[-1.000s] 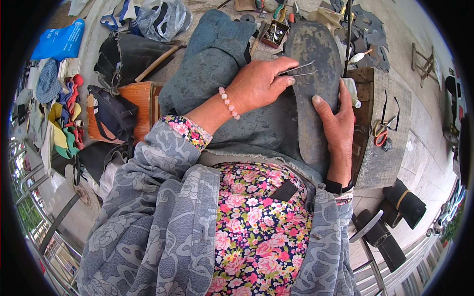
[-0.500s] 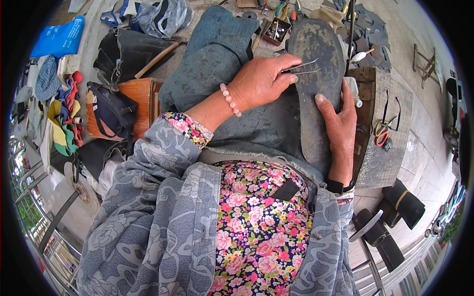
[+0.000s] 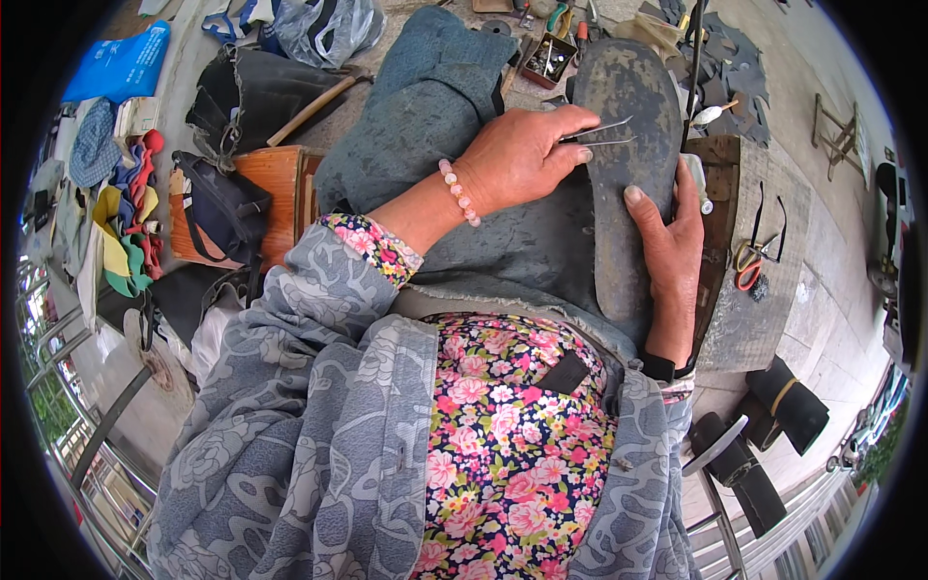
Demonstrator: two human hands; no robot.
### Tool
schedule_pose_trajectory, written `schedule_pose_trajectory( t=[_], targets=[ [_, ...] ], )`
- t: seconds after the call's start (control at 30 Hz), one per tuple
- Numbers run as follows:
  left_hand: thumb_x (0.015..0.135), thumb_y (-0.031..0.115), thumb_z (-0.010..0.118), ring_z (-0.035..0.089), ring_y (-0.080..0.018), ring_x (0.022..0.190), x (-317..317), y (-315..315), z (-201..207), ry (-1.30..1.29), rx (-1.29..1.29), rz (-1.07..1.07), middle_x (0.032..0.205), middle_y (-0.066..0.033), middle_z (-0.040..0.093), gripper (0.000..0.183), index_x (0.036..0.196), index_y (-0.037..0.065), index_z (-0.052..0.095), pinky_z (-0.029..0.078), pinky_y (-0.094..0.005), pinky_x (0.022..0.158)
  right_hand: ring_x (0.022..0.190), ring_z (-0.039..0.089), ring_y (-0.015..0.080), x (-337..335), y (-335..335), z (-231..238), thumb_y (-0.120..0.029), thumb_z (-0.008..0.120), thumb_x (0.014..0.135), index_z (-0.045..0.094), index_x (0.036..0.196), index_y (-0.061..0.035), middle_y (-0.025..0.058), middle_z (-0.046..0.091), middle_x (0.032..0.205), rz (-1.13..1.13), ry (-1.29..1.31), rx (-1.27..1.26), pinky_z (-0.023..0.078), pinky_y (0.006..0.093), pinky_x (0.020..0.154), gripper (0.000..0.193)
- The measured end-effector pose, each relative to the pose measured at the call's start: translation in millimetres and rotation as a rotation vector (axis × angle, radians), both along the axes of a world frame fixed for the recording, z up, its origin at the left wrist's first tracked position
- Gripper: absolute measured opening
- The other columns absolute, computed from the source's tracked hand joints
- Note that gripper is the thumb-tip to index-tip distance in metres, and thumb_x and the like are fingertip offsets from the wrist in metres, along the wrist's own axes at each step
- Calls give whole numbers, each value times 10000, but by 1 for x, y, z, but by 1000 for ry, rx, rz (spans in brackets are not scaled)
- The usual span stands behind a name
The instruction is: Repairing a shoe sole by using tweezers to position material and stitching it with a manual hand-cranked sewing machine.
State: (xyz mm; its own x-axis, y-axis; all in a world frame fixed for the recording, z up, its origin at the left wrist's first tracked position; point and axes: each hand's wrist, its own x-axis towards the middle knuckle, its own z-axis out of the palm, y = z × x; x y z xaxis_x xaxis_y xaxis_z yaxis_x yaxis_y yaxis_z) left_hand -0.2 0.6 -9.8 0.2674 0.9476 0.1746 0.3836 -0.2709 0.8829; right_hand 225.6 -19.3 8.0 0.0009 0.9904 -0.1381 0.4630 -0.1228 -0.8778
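A dark, worn shoe sole lies lengthwise over my lap, its surface scuffed in pale patches. My right hand grips its right edge, the thumb on top and the fingers wrapped around the side. My left hand, with a beaded bracelet at the wrist, pinches a pair of thin metal tweezers between thumb and forefinger. Their two tips are spread apart over the upper part of the sole; whether they touch it I cannot tell. A grey-blue cloth covers my legs beneath.
To the right, a wooden box bears scissors and glasses. A small tin of metal bits and several tools lie ahead, near dark rubber scraps. On the left are a hammer, a wooden stool and a dark bag.
The whole view has shifted slightly, with hands, tweezers and sole appearing a little farther right. Both hands keep the same hold.
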Motion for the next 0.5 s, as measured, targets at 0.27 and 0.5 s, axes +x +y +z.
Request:
schedule_pose_trajectory(
  t=[0.27,0.5],
  targets=[
    [906,146,649,511,-87,594,-1,-1,5,35,-73,-11,729,-82,617,380,1267,42,592,450,-280,565,1255,498,279,0,-1,0,-285,782,799,403,1409,79,213,498,1361,-2,-26,5,373,372,1067,805],
    [862,220,660,666,-371,789,1,1,7,27,-66,23,858,-180,687,342,1172,78,638,528,-442,710,1250,499,279,0,0,0,-281,777,804,405,1412,73,206,501,1354,4,5,7,370,372,1068,796]
  ],
)
